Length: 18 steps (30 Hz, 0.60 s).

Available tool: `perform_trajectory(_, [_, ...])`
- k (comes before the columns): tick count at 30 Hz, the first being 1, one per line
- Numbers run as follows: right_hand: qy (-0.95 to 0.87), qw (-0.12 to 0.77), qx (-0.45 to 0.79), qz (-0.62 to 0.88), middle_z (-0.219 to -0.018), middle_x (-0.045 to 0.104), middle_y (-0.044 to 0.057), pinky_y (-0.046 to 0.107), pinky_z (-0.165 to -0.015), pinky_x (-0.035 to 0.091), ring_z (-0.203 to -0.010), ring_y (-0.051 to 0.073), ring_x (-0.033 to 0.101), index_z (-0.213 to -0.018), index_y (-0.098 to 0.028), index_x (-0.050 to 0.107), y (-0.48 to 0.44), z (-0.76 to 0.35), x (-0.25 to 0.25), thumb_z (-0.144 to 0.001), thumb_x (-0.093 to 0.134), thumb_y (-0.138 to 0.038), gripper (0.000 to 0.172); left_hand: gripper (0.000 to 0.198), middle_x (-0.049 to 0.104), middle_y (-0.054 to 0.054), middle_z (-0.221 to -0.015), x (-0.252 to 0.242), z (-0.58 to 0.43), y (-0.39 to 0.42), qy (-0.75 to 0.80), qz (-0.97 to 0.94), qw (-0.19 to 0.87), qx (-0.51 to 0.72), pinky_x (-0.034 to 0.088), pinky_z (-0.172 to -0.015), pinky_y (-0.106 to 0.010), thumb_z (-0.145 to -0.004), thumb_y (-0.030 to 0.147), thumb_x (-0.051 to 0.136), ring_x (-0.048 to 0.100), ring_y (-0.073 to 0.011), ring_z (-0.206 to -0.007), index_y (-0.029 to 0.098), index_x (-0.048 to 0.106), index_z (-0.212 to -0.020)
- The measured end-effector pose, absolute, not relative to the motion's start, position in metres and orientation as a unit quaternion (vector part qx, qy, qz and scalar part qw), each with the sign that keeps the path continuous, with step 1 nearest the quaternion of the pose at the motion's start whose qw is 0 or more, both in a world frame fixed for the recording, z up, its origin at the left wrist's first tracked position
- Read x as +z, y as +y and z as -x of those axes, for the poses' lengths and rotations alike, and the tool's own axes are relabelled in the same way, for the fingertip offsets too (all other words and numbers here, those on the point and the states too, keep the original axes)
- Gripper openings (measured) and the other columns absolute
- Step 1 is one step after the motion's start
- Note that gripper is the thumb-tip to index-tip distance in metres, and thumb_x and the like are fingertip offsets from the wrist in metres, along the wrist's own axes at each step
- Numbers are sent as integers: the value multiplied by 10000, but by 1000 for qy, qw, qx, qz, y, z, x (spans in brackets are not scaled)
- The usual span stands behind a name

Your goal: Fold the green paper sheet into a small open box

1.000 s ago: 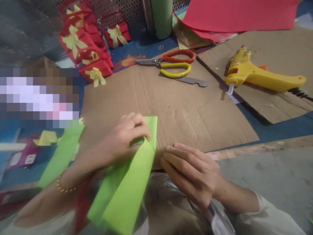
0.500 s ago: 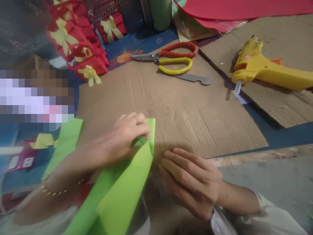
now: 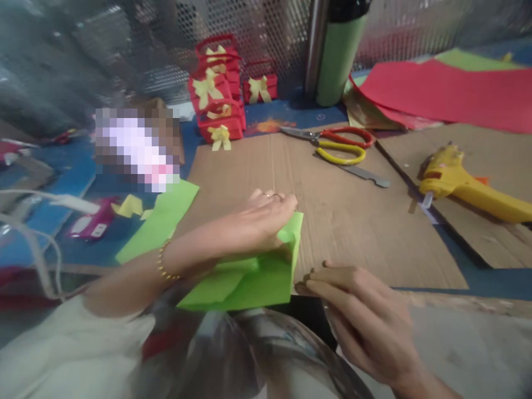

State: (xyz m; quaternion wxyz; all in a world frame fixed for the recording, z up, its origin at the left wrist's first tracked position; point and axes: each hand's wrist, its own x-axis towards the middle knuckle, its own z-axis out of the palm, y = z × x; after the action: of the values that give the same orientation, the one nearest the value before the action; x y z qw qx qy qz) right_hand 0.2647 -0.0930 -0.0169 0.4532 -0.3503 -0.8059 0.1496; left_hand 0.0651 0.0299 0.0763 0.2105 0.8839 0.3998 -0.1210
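My left hand grips a folded sheet of green paper at its upper end, fingers curled over it. The paper bends in a loose loop and hangs over the table's front edge. Its thumb is partly hidden behind the paper. My right hand is just right of the paper, apart from it, holding nothing, with fingers stretched out and slightly bent near the front edge of the cardboard sheet. The right thumb does not show clearly.
Red-and-yellow-handled scissors lie on the cardboard over a metal blade. A yellow glue gun rests at right. Red gift bags with yellow bows, a green bottle and red sheets stand behind. A green strip lies left.
The view has tilted up and turned left. The green paper has swung from hanging lengthwise towards me to a more crosswise fold under my left hand. My right hand stays beside it.
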Motion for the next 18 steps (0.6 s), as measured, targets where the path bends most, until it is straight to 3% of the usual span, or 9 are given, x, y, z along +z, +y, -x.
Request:
perform_trajectory(3, [-747, 459, 257, 407, -1020, 722, 79, 310, -759, 588, -927, 200, 706, -1179, -210, 617, -86, -277, -3, -899, 482, -51, 349, 223, 610, -102, -1098, 73, -72, 33, 415, -879, 193, -137, 353, -974, -387, -873, 252, 580, 532, -254, -1060, 165, 491, -1059])
perform_trajectory(6, [-734, 466, 236, 433, -1093, 699, 87, 374, -865, 558, -1034, 233, 671, -1169, -234, 613, -60, -280, 19, -884, 498, -75, 347, 490, 626, -124, -1171, 62, -75, 39, 408, -890, 164, -121, 343, -1003, -407, -748, 304, 730, 540, -297, -1131, 162, 504, -1160])
perform_trajectory(9, [-788, 400, 255, 393, -1089, 703, 81, 362, -831, 538, -961, 208, 663, -1149, -220, 617, -22, -270, 39, -852, 498, -83, 348, 628, 631, -141, -1195, 54, -73, 41, 422, -890, 137, -102, 354, -1000, -419, -665, 366, 797, 543, -323, -1150, 151, 526, -1189])
perform_trajectory(13, [-833, 284, 374, 293, -918, 719, 51, 308, -751, 515, -831, 163, 660, -998, -196, 634, 21, -251, 50, -803, 443, -62, 305, 552, 637, -110, -1181, 50, -64, 39, 437, -889, 124, -58, 356, -997, -401, -658, 453, 802, 535, -315, -1165, 181, 595, -1092])
perform_trajectory(18, [-822, 211, 449, 278, -750, 715, 18, 273, -683, 487, -712, 138, 641, -840, -193, 596, 37, -242, 45, -734, 431, -51, 242, 534, 641, -119, -1126, 44, -59, 32, 451, -883, 131, -13, 376, -973, -399, -685, 535, 761, 549, -314, -1134, 173, 607, -1047])
